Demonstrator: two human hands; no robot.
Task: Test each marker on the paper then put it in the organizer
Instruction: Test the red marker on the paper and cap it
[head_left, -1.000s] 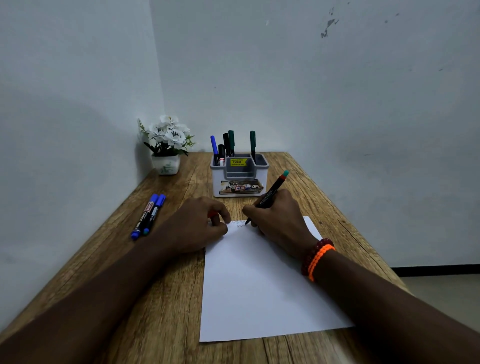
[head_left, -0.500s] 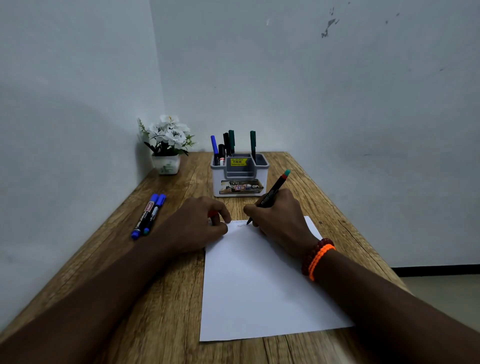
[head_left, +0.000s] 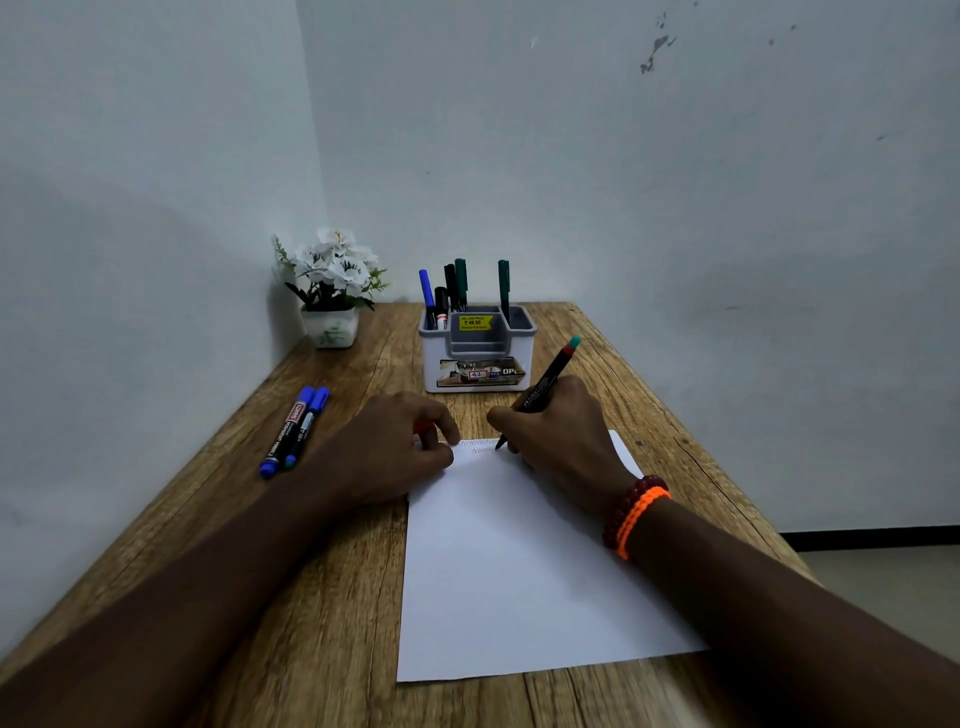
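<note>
My right hand (head_left: 563, 434) grips a black marker (head_left: 545, 382) with a red and teal end, its tip touching the top edge of the white paper (head_left: 519, 561) beside a red zigzag scribble (head_left: 480, 448). My left hand (head_left: 397, 449) rests on the paper's top left corner, fingers curled around a small red piece, likely the cap (head_left: 423, 427). Behind the hands stands the white and grey organizer (head_left: 478, 358) holding several markers upright. Two blue-capped markers (head_left: 293, 431) lie side by side on the table to the left.
A white pot of white flowers (head_left: 332, 291) stands in the back left corner against the wall. The wooden table (head_left: 322, 597) is bounded by walls at left and back, with its right edge open to the floor.
The marker tip has crept slightly to the right along the paper's top edge, lengthening the red scribble. The left hand has stayed put.
</note>
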